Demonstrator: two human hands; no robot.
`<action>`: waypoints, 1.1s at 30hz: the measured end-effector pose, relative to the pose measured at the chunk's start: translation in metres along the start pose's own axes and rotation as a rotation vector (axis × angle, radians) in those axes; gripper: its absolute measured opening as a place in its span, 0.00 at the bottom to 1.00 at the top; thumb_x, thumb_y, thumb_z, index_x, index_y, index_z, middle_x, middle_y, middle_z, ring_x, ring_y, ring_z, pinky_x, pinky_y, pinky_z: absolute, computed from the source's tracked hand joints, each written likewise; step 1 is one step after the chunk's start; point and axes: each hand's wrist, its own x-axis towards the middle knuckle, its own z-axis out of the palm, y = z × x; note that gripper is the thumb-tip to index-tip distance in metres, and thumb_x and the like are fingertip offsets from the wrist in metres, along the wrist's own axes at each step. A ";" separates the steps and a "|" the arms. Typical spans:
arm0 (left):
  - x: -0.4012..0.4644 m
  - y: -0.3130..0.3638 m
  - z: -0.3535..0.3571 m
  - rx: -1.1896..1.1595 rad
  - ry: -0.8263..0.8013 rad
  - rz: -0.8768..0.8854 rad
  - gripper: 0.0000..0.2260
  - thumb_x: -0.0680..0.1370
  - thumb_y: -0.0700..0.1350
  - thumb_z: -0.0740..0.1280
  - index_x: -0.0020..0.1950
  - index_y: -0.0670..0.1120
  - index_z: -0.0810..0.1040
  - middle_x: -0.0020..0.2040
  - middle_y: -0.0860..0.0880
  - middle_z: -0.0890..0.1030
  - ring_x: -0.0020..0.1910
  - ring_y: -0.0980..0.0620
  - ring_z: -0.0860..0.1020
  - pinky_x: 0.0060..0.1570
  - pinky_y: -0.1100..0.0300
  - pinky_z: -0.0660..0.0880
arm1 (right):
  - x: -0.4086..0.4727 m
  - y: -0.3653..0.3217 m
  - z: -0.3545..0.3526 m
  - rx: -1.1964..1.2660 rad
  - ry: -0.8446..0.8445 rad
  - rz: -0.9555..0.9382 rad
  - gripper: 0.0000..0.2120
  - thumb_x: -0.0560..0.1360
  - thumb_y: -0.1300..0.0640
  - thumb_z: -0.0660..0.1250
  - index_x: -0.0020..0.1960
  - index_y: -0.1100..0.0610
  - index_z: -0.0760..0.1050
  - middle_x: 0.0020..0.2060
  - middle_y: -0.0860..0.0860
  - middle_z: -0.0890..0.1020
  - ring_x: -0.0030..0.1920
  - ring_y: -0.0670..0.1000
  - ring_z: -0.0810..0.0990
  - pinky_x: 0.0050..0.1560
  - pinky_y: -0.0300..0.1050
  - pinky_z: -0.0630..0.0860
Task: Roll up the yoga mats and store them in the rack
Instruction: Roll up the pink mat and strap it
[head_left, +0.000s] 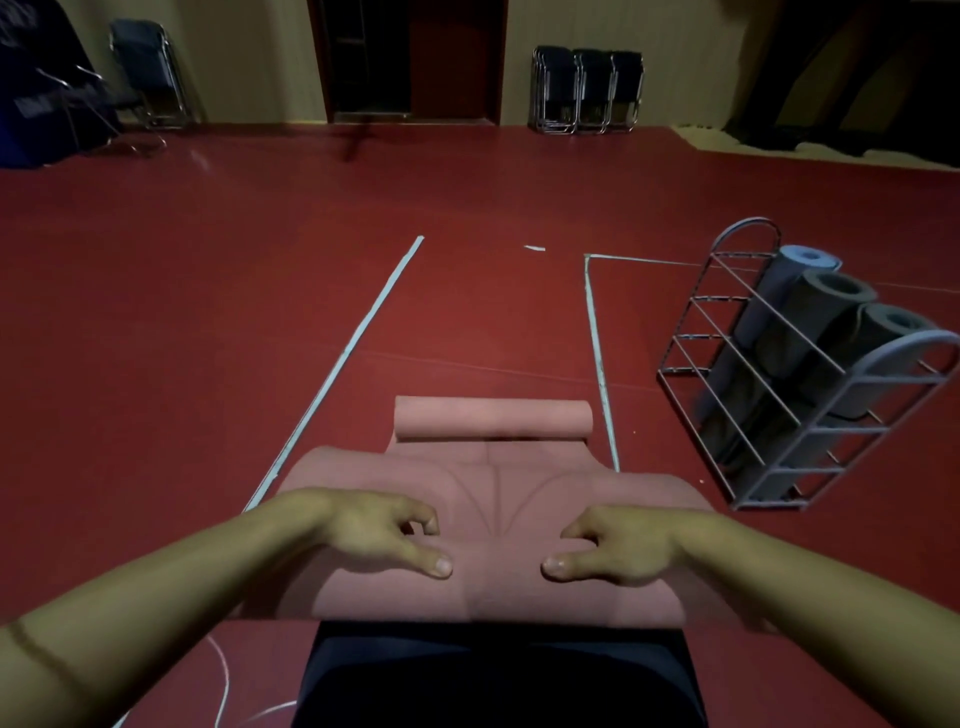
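1. Two hands rest on the near roll of a pink yoga mat (493, 488) that lies on the red floor (208, 338). The left hand (379, 535) has its fingers curled over the roll, thumb stretched along it; the right hand (618, 545) mirrors it, fingers curled, thumb pointing inward.
2. Beyond the hands the mat's far end is curled into a smaller roll, with flat mat between the two rolls.
3. To the right of the mat, well apart, stands a wire rack (779, 395) holding three rolled mats (810, 317), one bluish and two dark grey.
4. Pale tape lines (353, 343) run along the floor on both sides of the mat.
5. Far behind the mat, folded chairs (587, 91) lean at the wall.
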 end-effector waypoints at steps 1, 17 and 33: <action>0.002 -0.001 0.005 0.010 -0.007 -0.002 0.20 0.73 0.70 0.72 0.53 0.57 0.78 0.47 0.60 0.80 0.44 0.59 0.76 0.50 0.64 0.73 | 0.002 0.002 0.006 0.013 -0.018 0.004 0.35 0.69 0.20 0.63 0.38 0.55 0.74 0.32 0.47 0.76 0.34 0.45 0.73 0.43 0.43 0.73; 0.012 -0.006 0.032 0.173 0.186 0.259 0.23 0.77 0.64 0.70 0.69 0.59 0.74 0.58 0.56 0.72 0.55 0.59 0.74 0.63 0.61 0.71 | 0.015 0.014 0.031 0.087 0.074 0.065 0.25 0.72 0.26 0.67 0.54 0.45 0.70 0.37 0.46 0.79 0.37 0.45 0.74 0.46 0.46 0.74; 0.033 -0.001 0.004 0.089 0.155 0.142 0.25 0.74 0.59 0.77 0.69 0.62 0.74 0.62 0.52 0.80 0.58 0.56 0.79 0.61 0.62 0.74 | 0.020 -0.001 0.027 -0.223 0.180 0.160 0.39 0.68 0.20 0.61 0.65 0.48 0.71 0.53 0.50 0.82 0.53 0.56 0.80 0.57 0.51 0.76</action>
